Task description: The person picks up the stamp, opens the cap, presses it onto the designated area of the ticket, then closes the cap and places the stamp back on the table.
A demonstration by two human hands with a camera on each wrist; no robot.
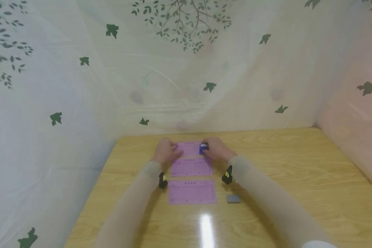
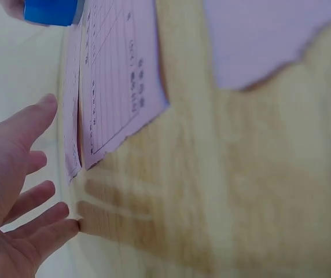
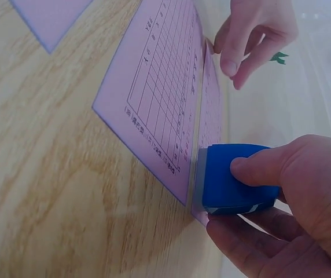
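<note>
Three pink printed slips lie in a column on the wooden table. My right hand point(image 1: 217, 148) grips a blue hand stamp point(image 3: 232, 176) between thumb and fingers. Its grey base meets the right end of the far slip point(image 1: 189, 147). At the left end of that slip is my left hand point(image 1: 165, 151), its fingers spread and loosely extended, holding nothing. In the left wrist view the left fingertips point(image 2: 48, 104) hover near the paper; whether they touch it I cannot tell. The middle slip point(image 1: 191, 167) lies just nearer, and the near slip point(image 1: 192, 192) sits closest to me.
A small grey rectangular piece point(image 1: 233, 198) rests on the wooden table point(image 1: 291, 165), right of the near slip. Behind the table's far edge hangs a pale curtain point(image 1: 173, 69) with green leaf and bird prints. Each wrist carries a small black camera.
</note>
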